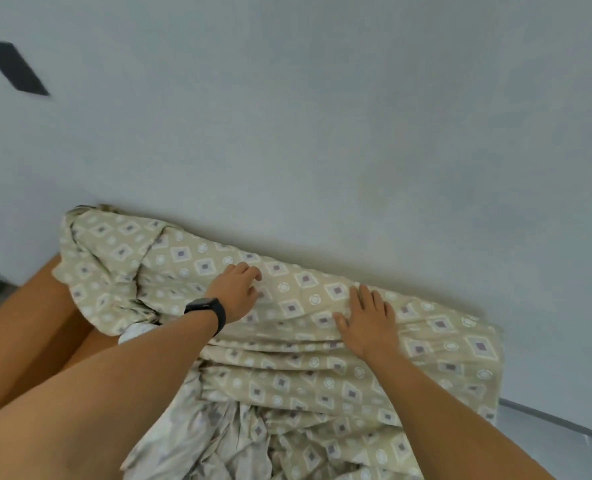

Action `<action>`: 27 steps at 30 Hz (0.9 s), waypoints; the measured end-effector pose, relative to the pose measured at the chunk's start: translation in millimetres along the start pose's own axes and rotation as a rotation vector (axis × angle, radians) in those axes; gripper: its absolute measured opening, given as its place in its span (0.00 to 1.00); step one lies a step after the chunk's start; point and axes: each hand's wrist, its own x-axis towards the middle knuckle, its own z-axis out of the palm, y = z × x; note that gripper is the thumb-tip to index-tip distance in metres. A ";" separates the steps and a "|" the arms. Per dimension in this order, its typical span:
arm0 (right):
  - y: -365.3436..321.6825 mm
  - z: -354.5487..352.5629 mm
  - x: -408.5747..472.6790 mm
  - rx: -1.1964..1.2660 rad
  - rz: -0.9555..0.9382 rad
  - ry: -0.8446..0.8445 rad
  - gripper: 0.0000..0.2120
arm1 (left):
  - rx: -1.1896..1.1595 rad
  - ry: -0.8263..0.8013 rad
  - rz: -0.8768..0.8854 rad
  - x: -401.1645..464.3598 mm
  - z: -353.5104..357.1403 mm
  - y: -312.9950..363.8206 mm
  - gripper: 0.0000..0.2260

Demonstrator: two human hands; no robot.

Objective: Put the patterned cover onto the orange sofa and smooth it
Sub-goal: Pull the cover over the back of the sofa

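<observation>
Draped over the backrest of the orange sofa (41, 306), against the wall (322, 116), with most of the patterned cover (322, 375) bunched in deep folds down toward the seat. Left hand (237, 292) resting on the top edge, fingers (253, 271) curled loosely into the cloth, perhaps pinching a fold, though not clear enough to say for certain. Right hand (369, 323) pressed flat on the cover, fingers (374, 299) spread wide, holding nothing. Black watch (209, 311) on the left wrist.

Judged to be early in the smoothing: cover on, but far from flat. Best done by anchoring the top edge with the left hand and sweeping the flat right palm outward along the backrest, away from the anchor, so the ridges run off to the end rather than pile up. Worth keeping the top edge tucked against the wall, or a hard pull downward could drag the whole cover off the back. Still to be spread leftward, where bare orange upholstery shows beside the crumpled corner.

Thin cotton-like cloth, likely to slide easily on the upholstery and hold creases. Plain pale wall behind, a dark rectangle (13, 67) high on it at left, grey floor (547, 441) at lower right
</observation>
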 end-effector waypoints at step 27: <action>-572.4 33.8 178.3 -0.108 -0.072 -0.216 0.37 | -0.675 0.011 -0.717 32.4 -68.9 -522.7 0.37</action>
